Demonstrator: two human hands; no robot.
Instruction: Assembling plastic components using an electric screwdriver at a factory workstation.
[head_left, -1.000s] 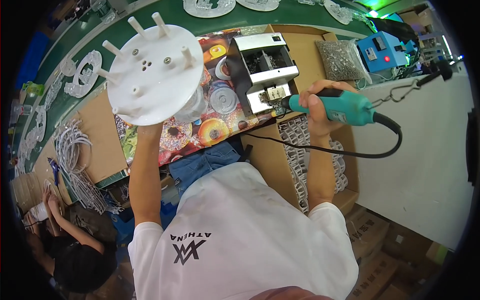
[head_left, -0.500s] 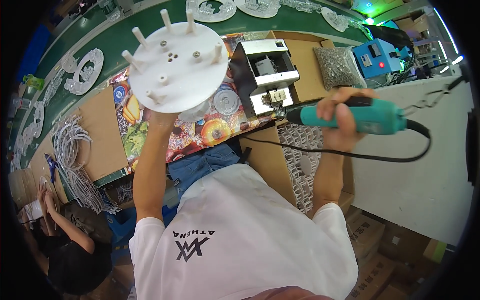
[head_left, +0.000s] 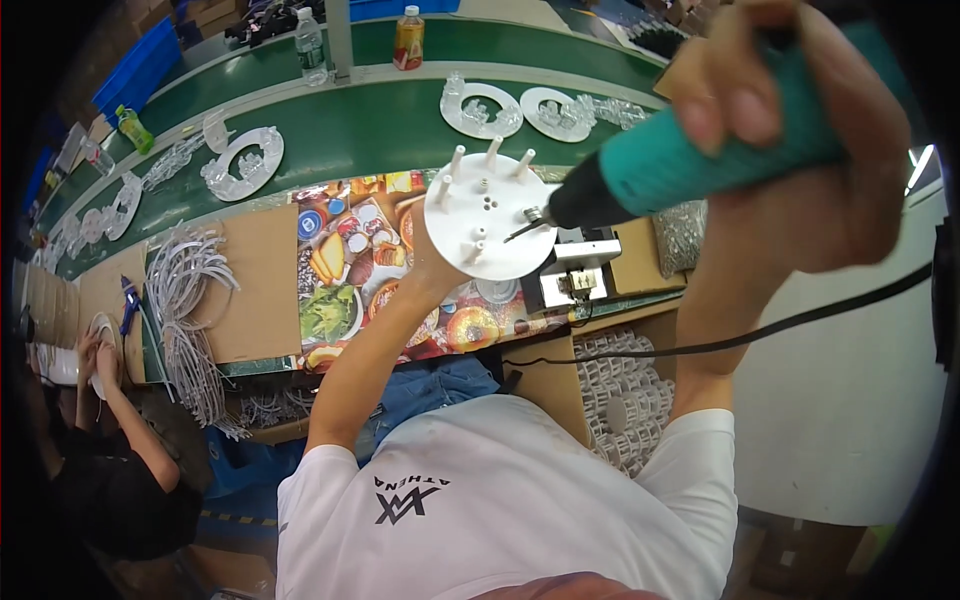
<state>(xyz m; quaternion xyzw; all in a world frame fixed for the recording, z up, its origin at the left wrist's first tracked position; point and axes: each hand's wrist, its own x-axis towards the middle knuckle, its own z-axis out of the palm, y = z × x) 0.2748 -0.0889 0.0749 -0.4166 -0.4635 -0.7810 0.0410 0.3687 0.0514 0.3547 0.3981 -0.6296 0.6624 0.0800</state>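
Observation:
A round white plastic disc (head_left: 458,222) with several upright pegs is held up over the table. My left hand (head_left: 432,262) supports it from below, its fingers mostly hidden behind the disc. In my right hand (head_left: 850,205) is a teal electric screwdriver (head_left: 655,165), fingers wrapped round its body. Its black nose points left and down, and the dark bit reaches over the disc's right side, beside a small metal piece (head_left: 533,214). Whether the bit touches the disc I cannot tell. A black-and-white screw feeder (head_left: 590,250) stands just right of the disc, partly covered.
White rings with clear plastic parts (head_left: 243,165) lie along the green bench (head_left: 360,130). Bundled white tubes (head_left: 190,290) hang at the left edge. A box of white plastic parts (head_left: 625,400) is near my right arm. The screwdriver's black cable (head_left: 740,340) crosses there. Another person (head_left: 125,480) works at left.
The screwdriver has risen from the feeder and come over the disc, nearer the camera. My view has shifted, and the disc now appears lower, right beside the feeder.

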